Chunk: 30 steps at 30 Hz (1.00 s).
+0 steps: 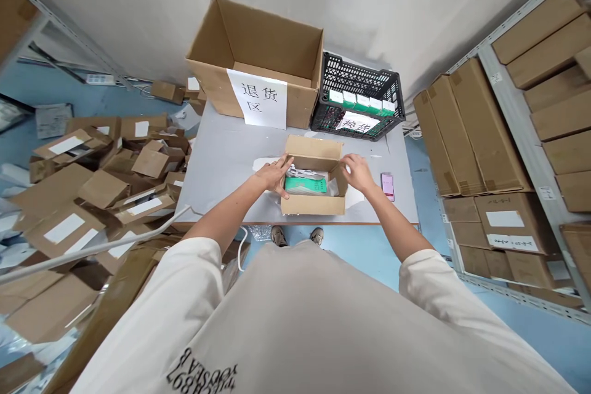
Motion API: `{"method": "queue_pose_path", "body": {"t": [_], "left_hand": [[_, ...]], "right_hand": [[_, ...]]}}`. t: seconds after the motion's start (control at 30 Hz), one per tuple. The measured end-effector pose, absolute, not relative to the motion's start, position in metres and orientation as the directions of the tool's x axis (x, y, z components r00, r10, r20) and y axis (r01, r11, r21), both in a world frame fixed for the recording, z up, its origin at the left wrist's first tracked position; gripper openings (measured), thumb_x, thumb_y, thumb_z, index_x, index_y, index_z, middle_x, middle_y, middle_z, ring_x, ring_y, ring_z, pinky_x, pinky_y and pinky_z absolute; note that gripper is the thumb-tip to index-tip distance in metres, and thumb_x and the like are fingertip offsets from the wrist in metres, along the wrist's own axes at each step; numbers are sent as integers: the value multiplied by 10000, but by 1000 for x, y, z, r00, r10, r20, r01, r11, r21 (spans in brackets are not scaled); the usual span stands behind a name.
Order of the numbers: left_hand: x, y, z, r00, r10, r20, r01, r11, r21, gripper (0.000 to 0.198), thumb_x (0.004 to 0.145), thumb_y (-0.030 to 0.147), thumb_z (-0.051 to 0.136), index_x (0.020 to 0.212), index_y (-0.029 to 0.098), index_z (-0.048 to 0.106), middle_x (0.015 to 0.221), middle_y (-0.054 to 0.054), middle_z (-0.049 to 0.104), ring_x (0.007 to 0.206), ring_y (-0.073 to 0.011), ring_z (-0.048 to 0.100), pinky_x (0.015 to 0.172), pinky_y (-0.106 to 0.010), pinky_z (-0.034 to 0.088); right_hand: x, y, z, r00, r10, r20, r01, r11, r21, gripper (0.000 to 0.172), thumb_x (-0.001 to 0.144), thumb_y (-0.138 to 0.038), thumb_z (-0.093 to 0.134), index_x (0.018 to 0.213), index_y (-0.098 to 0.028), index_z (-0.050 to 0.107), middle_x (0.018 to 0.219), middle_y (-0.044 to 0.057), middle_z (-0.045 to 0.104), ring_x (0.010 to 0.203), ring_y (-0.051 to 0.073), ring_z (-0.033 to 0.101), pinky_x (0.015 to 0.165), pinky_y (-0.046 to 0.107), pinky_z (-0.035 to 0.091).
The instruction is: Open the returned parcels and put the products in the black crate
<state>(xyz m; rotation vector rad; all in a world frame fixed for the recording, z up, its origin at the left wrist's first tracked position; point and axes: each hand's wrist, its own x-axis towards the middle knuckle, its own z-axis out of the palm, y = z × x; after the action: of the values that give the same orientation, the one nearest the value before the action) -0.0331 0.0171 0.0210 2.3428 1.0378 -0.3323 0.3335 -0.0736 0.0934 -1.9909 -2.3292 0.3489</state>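
Observation:
A small cardboard box [314,205] stands with its flaps up near the front of the table. Inside it lie a green packet [305,185] and clear plastic wrapping, with a white item [302,172] behind the packet. My left hand [276,176] grips the left end of the box, thumb toward the front and fingers toward the back. At the right end, my right hand [358,173] has its thumb and fingers pinched together beside the box wall. A small whitish bit shows at those fingertips, too small to name.
Behind stand a large open carton [207,86] with a paper sign and a black crate [401,101] holding several green-and-white boxes. A phone [387,186] lies right on the table [221,154]. Discarded cartons [69,191] pile up left; shelving [508,104] with cartons stands right.

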Motion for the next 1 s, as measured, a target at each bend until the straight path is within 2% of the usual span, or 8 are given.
{"method": "queue_pose_path", "body": {"t": [0.07, 0.17, 0.27, 0.37, 0.47, 0.6, 0.83, 1.0], "left_hand": [[-33, 17, 21, 673, 609, -419, 739, -546, 394, 1709, 604, 885, 969, 1912, 214, 100, 1948, -336, 25, 1578, -570, 558, 1269, -592, 460], [-34, 16, 21, 676, 615, -406, 736, -538, 411, 1708, 626, 889, 952, 1912, 193, 68, 1950, -329, 48, 1615, -553, 529, 1274, -570, 459], [-35, 13, 20, 682, 617, -392, 730, -542, 416, 1683, 653, 882, 939, 1912, 184, 66, 1952, -320, 52, 1621, -545, 526, 1266, -566, 466], [-35, 9, 19, 696, 618, -366, 715, -553, 427, 1654, 672, 871, 934, 1912, 188, 78, 1958, -304, 45, 1636, -534, 514, 1263, -545, 467], [-36, 6, 20, 706, 617, -348, 703, -550, 451, 1651, 689, 862, 927, 1911, 174, 56, 1956, -308, 20, 1656, -529, 491, 1268, -538, 458], [-36, 4, 26, 688, 597, -413, 726, -551, 412, 1686, 719, 877, 890, 1904, 166, -76, 1949, -307, -81, 1656, -537, 489, 1277, -545, 439], [-35, 3, 34, 682, 581, -444, 730, -574, 371, 1738, 709, 918, 869, 1885, 175, -174, 1936, -295, -153, 1643, -541, 505, 1257, -525, 454], [-37, 1, 32, 673, 589, -446, 738, -576, 352, 1717, 740, 904, 861, 1879, 165, -190, 1940, -286, -151, 1673, -530, 475, 1265, -503, 449]], "right_hand": [[301, -59, 98, -325, 935, -143, 930, 289, -226, 458, 1098, -239, 523, 1474, -215, 785, 1510, 198, 732, 1426, 396, 593, 1214, 540, 449], [253, -38, 89, -479, 812, -333, 872, 395, -290, 478, 1073, -209, 558, 1489, -222, 792, 1405, 162, 803, 1286, 339, 707, 1128, 437, 522], [219, -25, 66, -508, 714, -482, 861, 439, -257, 430, 1070, -155, 544, 1372, -208, 846, 1365, 148, 843, 1240, 304, 764, 1049, 364, 548], [203, -22, 44, -505, 647, -571, 851, 483, -207, 331, 1060, -189, 629, 1280, -206, 876, 1345, 148, 856, 1230, 310, 788, 1038, 359, 570], [196, -24, 28, -525, 621, -582, 831, 520, -195, 292, 1018, -251, 750, 1275, -187, 875, 1379, 186, 828, 1238, 345, 789, 1046, 389, 598], [191, -26, 15, -560, 615, -555, 790, 599, -132, 424, 1017, -258, 767, 1423, -135, 785, 1514, 224, 740, 1363, 369, 727, 1144, 438, 592], [187, -21, 5, -556, 597, -579, 779, 617, -112, 366, 1083, -291, 667, 1400, -129, 753, 1433, 234, 774, 1404, 402, 701, 1153, 480, 596], [183, -25, 0, -568, 591, -573, 760, 644, -88, 512, 1030, -394, 786, 1450, -113, 702, 1490, 268, 741, 1457, 432, 664, 1221, 538, 549]]}}
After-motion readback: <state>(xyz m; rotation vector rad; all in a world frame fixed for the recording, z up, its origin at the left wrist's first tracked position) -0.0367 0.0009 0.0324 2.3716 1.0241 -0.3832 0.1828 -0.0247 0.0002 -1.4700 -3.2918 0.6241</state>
